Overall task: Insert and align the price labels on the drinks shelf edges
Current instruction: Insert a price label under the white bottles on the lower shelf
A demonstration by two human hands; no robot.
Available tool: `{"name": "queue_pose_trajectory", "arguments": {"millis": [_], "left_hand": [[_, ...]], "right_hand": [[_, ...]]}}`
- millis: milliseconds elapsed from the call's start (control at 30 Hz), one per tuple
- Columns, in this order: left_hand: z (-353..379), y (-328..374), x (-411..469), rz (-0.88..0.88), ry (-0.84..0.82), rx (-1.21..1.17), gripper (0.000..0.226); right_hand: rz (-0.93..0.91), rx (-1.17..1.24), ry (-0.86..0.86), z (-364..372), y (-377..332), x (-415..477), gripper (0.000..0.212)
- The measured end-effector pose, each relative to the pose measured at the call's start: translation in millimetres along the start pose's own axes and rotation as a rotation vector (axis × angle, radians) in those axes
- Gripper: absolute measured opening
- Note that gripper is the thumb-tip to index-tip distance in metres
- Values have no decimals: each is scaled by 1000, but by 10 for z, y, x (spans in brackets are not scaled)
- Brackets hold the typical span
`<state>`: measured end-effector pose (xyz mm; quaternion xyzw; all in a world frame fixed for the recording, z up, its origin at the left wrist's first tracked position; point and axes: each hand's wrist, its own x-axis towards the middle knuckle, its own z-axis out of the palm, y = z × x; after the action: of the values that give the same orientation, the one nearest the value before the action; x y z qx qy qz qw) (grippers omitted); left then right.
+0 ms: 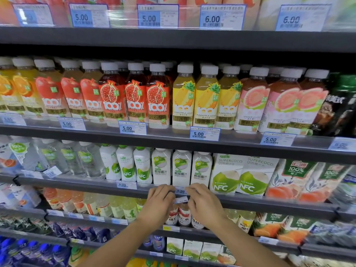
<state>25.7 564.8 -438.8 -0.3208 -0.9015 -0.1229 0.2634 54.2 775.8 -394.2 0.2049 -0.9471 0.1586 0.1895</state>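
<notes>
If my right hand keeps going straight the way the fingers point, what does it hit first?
Probably the price label on the shelf edge; the right hand points up-left at it. The fingertips seem already on it, though depth is unclear.

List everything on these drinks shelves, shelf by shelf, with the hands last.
blue-and-white paper price labels: many, clipped along the grey shelf edges; top row reads 5.00 and 6.00
grey metal shelf edges: several tiers, running left to right
white-capped plastic juice bottles: one full row, orange, red, yellow and pink wraps, second tier
white coconut drink bottles: about six, green-and-white, third tier centre
white SUPERCOCO cartons: two, green coconut print, right of those bottles
clear water bottles: several, third tier left
small white paper label: one, held between both hands at the third shelf edge
left hand: pinching the label's left end
right hand: pinching its right end
</notes>
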Motion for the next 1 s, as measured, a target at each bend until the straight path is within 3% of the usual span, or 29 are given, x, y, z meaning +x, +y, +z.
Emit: {"name": "queue_pose_trajectory", "arguments": {"millis": [267,367,667,833,1000], "left_hand": [[-308,-444,-152,-31,96,-34,18],[-495,-820,-323,-59,76,-35,17],[-1316,-2542,-1255,-278,1,60,18],[-1646,-3546,-1755,-408,45,92,15],[-1780,-4368,-2042,-617,28,123,29]], "right_hand": [[-122,62,-91,290,-491,397,10],[-138,78,-91,488,-789,662,14],[-144,209,-94,1235,-2079,1556,14],[-117,273,-68,1542,-2895,2058,15],[-47,347,-59,1791,-3437,2383,18]]}}
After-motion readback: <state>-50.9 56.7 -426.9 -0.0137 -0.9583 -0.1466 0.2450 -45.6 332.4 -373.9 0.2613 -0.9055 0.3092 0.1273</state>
